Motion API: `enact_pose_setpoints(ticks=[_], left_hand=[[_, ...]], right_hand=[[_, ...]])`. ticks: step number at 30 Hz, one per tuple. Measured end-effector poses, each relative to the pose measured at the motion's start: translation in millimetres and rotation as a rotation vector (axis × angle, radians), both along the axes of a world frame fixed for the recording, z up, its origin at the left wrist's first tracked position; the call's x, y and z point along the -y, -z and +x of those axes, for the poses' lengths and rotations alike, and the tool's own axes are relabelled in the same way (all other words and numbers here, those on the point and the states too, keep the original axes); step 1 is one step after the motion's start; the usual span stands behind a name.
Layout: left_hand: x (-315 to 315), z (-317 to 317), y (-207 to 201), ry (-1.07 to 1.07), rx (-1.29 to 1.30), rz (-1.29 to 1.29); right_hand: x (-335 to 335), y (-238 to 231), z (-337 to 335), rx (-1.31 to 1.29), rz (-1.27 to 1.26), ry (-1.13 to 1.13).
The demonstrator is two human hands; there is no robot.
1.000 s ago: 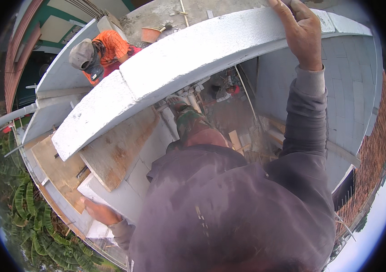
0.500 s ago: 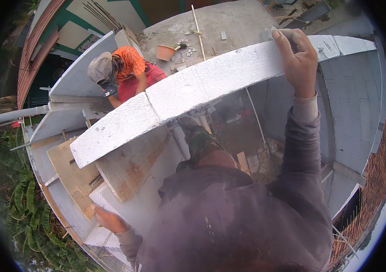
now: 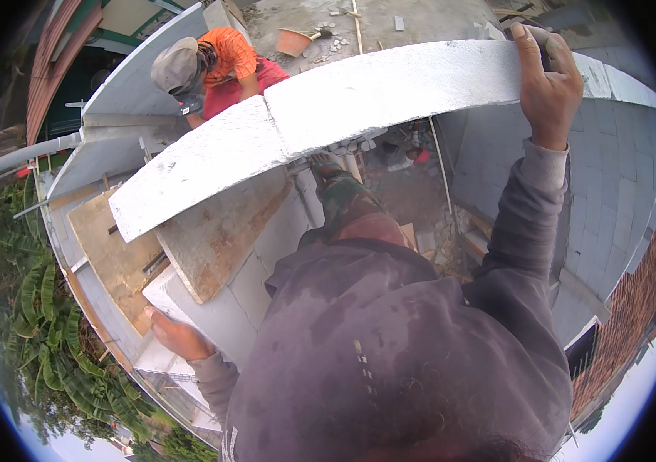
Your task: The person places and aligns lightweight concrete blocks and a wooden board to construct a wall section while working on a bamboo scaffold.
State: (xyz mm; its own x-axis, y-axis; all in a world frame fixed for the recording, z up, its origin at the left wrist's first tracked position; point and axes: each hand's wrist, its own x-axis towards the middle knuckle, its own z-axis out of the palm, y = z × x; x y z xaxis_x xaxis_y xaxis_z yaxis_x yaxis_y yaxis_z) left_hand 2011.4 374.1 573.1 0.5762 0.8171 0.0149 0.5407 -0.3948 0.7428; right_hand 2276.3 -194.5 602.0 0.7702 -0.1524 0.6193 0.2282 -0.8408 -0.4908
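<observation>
A row of white lightweight concrete blocks [image 3: 389, 85] tops the wall, curving across the view. My right hand [image 3: 553, 88] is closed over the top edge of this row, near its right end. At lower left my left hand [image 3: 177, 336] grips the near side of another white block [image 3: 189, 296]; part of its fingers are hidden behind the block. Beside that block, a worn brown board [image 3: 224, 231] leans at a slant, with a second, paler board [image 3: 116, 254] to its left.
Beyond the wall a co-worker in an orange shirt [image 3: 226, 55] and grey cap bends down. An orange dustpan-like scoop [image 3: 293, 41] lies among rubble on the concrete slab [image 3: 443, 19]. Below the wall are debris and an upright pale pole [image 3: 442, 165]. Banana plants [image 3: 43, 300] grow outside, left.
The view has shifted, so the wall sits higher. A small red thing shows among the debris below. Both my hands keep their places on the blocks.
</observation>
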Motion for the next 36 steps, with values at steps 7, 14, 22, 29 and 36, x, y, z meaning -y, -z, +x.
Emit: enact_pose_setpoints(ticks=[7,14,22,29,36], left_hand=[[4.1,2.4,-1.7,-0.086,-0.020,-0.020],[-9.4,-7.0,3.4,-0.045,-0.043,-0.088],[-6.2,0.3,3.7,-0.045,0.054,-0.063],[-4.5,-3.5,2.9,-0.099,-0.004,-0.020],[-1.0,-1.6,3.0,-0.114,-0.009,-0.003]], right_hand=[[-1.4,0.1,1.7,0.063,-0.095,0.001],[-12.9,-5.2,-1.7,-0.024,-0.018,0.015],[-14.7,-33.2,-1.4,-0.262,-0.029,-0.005],[-47.3,-61.9,19.4,-0.518,0.066,-0.188],[-116.1,-91.6,66.1,-0.836,-0.233,-0.753]])
